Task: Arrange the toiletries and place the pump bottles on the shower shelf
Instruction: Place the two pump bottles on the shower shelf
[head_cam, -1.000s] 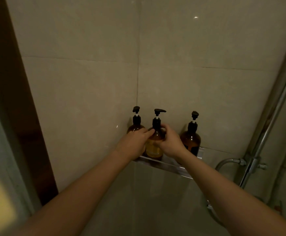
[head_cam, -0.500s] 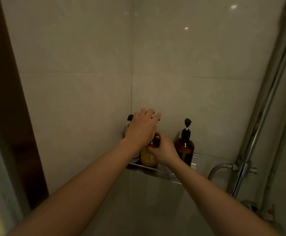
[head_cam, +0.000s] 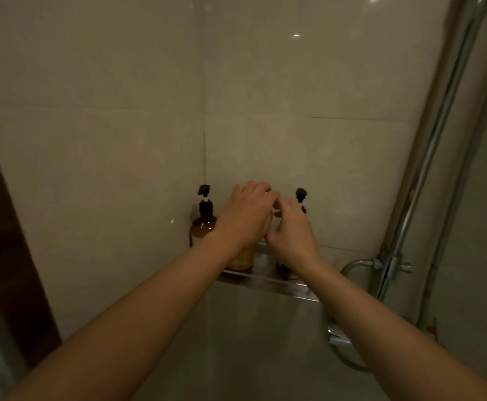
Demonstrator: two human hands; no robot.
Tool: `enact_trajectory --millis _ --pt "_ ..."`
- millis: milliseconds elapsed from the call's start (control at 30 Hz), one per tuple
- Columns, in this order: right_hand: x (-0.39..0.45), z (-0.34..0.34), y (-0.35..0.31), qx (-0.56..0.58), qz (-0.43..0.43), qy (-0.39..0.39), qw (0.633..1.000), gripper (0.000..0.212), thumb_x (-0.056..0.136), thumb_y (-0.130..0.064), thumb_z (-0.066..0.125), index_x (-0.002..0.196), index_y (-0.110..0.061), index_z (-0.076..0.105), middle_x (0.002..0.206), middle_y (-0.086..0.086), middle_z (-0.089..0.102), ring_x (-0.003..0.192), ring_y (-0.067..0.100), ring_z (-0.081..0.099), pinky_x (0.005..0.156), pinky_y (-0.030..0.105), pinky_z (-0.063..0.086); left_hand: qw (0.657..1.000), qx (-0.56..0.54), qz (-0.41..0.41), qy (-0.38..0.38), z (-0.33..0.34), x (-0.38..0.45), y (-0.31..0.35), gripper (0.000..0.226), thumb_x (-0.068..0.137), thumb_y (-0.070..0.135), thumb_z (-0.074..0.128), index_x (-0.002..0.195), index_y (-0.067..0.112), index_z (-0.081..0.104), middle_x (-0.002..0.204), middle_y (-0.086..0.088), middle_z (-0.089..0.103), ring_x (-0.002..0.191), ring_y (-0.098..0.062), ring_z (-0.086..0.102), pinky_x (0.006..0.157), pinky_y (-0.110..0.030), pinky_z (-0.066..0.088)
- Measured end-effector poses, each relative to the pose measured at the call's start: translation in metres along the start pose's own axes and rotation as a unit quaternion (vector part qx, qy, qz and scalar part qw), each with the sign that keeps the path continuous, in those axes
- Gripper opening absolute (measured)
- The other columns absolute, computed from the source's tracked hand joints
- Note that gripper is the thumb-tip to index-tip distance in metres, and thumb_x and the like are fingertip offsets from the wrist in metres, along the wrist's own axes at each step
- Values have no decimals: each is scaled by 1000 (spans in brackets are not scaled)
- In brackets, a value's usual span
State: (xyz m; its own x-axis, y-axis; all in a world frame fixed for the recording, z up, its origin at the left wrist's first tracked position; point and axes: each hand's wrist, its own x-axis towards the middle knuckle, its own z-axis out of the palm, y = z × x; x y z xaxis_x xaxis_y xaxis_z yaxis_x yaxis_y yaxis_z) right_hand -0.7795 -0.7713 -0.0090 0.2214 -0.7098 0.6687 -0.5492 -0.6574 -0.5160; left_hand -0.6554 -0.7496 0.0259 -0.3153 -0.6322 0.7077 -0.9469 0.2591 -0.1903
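Three amber pump bottles stand on a metal shower shelf (head_cam: 268,281) in the tiled corner. The left bottle (head_cam: 203,225) is in full view, black pump up. Only the yellow-labelled base of the middle bottle (head_cam: 241,261) shows. My left hand (head_cam: 243,217) is curled over its pump head. My right hand (head_cam: 291,235) reaches in from the right, its fingertips meeting the left hand at that bottle's neck. The right bottle (head_cam: 300,194) shows just its pump top above my right hand; its body is hidden.
A chrome shower riser pipe (head_cam: 427,157) runs up the right wall, with a hose fitting (head_cam: 355,263) and a mixer valve (head_cam: 338,338) below the shelf's right end. A dark brown door frame (head_cam: 2,256) stands at the left.
My left hand has gone from the middle bottle's body up onto its pump head. My right hand has risen from the body to the neck. The view has shifted slightly.
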Motion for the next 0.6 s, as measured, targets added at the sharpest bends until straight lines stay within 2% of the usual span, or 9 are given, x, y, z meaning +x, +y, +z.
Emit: enact_trajectory --millis 100,167,333,467,533,600 --pt "-6 -15 11 -40 7 4 999 30 89 -13 58 120 -15 58 108 3 55 95 19 54 75 26 37 999 -48 6 -15 8 4 15 35 91 17 56 126 13 57 129 -10 54 118 -27 47 97 -37 32" --pt "-12 -24 18 -55 20 7 998 32 87 -13 62 118 -17 58 107 1 53 91 19 55 76 29 43 994 -105 -4 -33 13 5 25 33 94 14 52 127 10 56 127 -10 54 115 -26 47 99 -38 37" --pt "-23 -41 41 -89 80 9 993 43 84 -23 67 125 -15 58 119 6 53 101 25 60 83 40 51 962 -246 -81 -90 32 1 47 37 97 15 48 133 16 47 126 -7 52 113 -22 50 94 -36 45" --pt "-30 -42 59 -82 138 -37 986 65 82 -29 73 140 -16 48 132 7 50 114 23 56 89 34 48 938 -306 -148 -68 45 -5 59 51 94 19 56 143 17 38 128 -7 57 111 -22 57 86 -30 46" --pt "-32 -38 63 -48 151 -47 986 67 80 -28 76 140 -17 47 130 8 52 113 22 56 88 30 47 933 -311 -166 -73 49 -7 62 57 92 17 58 144 18 35 127 -6 58 110 -22 58 83 -30 47" --pt "-34 -31 64 -16 153 -34 987 66 78 -28 77 136 -18 48 124 9 55 110 24 57 87 33 48 932 -314 -167 -73 51 -9 63 53 90 13 58 140 18 41 124 -7 59 109 -22 58 84 -30 46"
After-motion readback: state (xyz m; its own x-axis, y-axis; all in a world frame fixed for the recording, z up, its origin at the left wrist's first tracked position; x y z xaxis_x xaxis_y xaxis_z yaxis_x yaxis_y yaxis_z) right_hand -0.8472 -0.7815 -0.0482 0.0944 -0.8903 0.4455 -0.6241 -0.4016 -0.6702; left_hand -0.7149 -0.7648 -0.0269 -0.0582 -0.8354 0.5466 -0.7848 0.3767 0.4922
